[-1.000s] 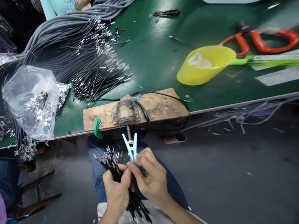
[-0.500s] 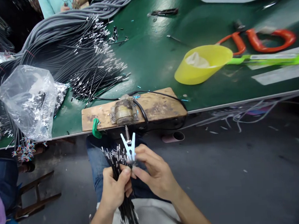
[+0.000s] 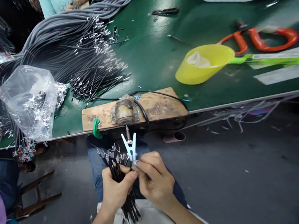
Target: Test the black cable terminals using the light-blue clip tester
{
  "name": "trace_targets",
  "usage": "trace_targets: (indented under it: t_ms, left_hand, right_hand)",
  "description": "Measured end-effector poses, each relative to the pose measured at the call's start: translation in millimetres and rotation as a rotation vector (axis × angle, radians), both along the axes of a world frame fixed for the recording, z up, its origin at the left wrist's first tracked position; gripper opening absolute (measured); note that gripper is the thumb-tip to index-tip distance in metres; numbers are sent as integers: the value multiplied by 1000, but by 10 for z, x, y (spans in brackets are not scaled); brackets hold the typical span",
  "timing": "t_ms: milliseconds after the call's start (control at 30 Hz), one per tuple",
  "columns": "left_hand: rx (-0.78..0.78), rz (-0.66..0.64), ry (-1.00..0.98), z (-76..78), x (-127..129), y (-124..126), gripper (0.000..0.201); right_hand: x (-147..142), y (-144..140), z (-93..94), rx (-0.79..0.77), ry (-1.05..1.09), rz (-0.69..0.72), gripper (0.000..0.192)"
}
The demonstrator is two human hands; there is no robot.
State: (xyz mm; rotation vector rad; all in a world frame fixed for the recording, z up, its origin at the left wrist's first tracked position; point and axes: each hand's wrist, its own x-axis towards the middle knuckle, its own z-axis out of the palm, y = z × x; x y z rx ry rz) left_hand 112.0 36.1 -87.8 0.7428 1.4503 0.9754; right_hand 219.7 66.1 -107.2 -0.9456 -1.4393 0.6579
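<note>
My left hand [image 3: 116, 190] grips a bundle of thin black wires [image 3: 117, 167] with metal tips, held upright over my lap. My right hand [image 3: 154, 182] pinches a pale blue clothes-peg [image 3: 130, 148] at its lower end, its two legs pointing up, right beside the wire tips. Both thumbs meet at the base of the peg. Just above the peg a small metal pin [image 3: 127, 130] sticks out from a device [image 3: 124, 112] mounted on a wooden block [image 3: 161, 106] at the table edge.
The green table [image 3: 151, 58] carries a large heap of grey and black cables [image 3: 68, 46], a clear plastic bag [image 3: 30, 100], a yellow scoop [image 3: 202, 64] and orange-handled tools [image 3: 268, 40]. Another person's light blue sleeve [image 3: 51, 5] shows at the far top left. A wooden stool [image 3: 33, 195] stands left.
My hands have shifted slightly lower and right with the wires and peg; the wire bundle tilted a little left. The grip stays the same.
</note>
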Motion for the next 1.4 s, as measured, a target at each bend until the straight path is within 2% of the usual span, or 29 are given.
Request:
trace_targets:
  t_ms: [33,100,200,300,433,567,700,800,933,1067,1233,1333,1400]
  left_hand:
    - [3,-9,7,8,-12,-1,34]
    - [21,-14,26,27,-41,-2,35]
    - [94,19,88,50,-75,17,27]
    - [162,54,140,57,-71,55,17]
    - [209,92,155,57,-43,67,11]
    - [242,146,167,99,-58,1,10]
    - [302,241,202,156,-50,-25,11]
    - [358,314,232,178,9,34,10]
    - [405,274,244,201,89,129,10]
    - [391,262,253,208,98,139,7]
    - [361,209,277,144,33,55,5]
    - [338,192,304,92,-14,11,4]
    - [301,168,338,71,-38,0,5]
  right_hand:
    - [24,21,0,-42,16,61,19]
    - [76,87,3,-257,171,297,10]
    - [132,201,2,-636,503,666,25]
    - [146,285,-6,-876,642,768,31]
    - [133,373,13,-1052,688,763,29]
    - [84,502,112,-1003,869,633,28]
    - [-30,599,208,-881,974,723,35]
    - [-109,613,215,-846,1038,713,31]
    - [-148,591,199,-866,1093,722,28]
    - [-134,579,134,-881,1077,712,35]
    - [-6,528,-144,-827,965,507,33]
    - [110,389,-240,-709,729,288,25]
    - [156,265,-189,-546,503,157,17]
